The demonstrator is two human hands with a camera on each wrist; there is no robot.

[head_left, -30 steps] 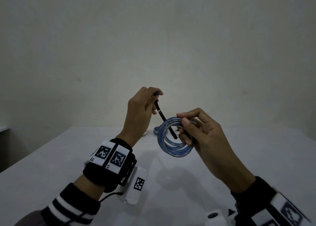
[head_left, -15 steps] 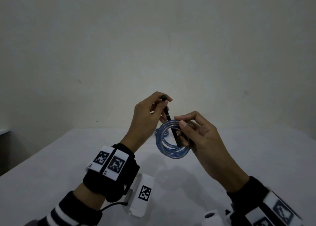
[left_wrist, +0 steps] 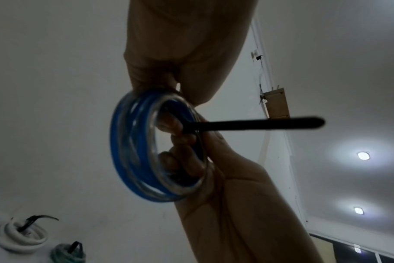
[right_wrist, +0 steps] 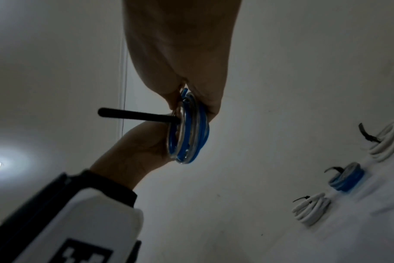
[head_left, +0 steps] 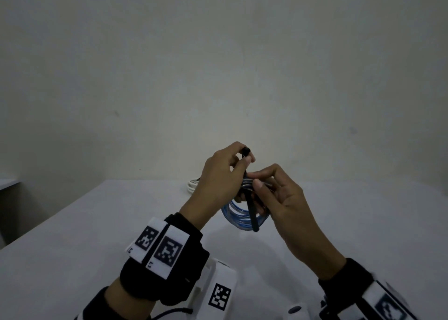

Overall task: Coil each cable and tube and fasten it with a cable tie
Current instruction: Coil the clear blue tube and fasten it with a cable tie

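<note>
A coil of blue and clear tube [head_left: 236, 216] is held in the air above the table. My right hand [head_left: 257, 181] grips its upper side, with fingers [left_wrist: 180, 138] reaching through the ring. A black cable tie [head_left: 252, 213] passes through the coil. My left hand [head_left: 244, 157] pinches the tie's head just above the coil, and the tail sticks out below. In the left wrist view the tail of the tie [left_wrist: 259, 124] juts sideways from the coil [left_wrist: 133, 146]. The right wrist view shows the tie [right_wrist: 135, 114] and the coil [right_wrist: 187, 128] edge on.
Tied coils lie on the white table [head_left: 97, 235] by the wall: a white one [right_wrist: 387, 140], a blue one [right_wrist: 346, 178] and a thin white cable [right_wrist: 310, 208]. A white coil [head_left: 192, 185] shows behind my left hand. A greenish coil [left_wrist: 68, 252] lies beside another white coil [left_wrist: 16, 236].
My left hand has brought the tie's head down close to the coil and to my right hand. The tie has slid further through the ring, so its tail now hangs below.
</note>
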